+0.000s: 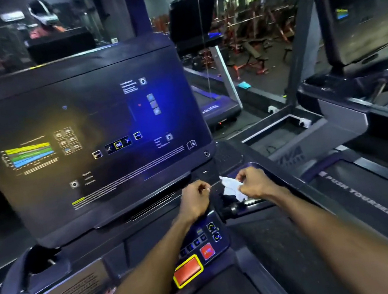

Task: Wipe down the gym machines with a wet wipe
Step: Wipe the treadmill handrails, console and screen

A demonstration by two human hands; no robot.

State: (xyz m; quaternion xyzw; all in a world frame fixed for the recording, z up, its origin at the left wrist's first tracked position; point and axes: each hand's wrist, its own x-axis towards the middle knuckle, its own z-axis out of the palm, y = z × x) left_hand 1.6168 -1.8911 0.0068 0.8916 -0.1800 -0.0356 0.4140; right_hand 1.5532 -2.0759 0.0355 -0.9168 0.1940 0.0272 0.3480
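Pinching the crumpled wet wipe (232, 188) in my right hand (253, 183); my left hand (194, 198), fingers curled, pinched something too small to identify, above the treadmill console (81, 130).

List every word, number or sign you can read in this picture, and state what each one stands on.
"PUSH YOURSELF": white letters on the side rail of the neighbouring treadmill, at right.
Large grey letters on the motor cover beyond the hands: cut off and blurred, unreadable.
Console screen: arrows, icons and a coloured chart show; all text lines are too blurred to read.
Red button: its label is unreadable.
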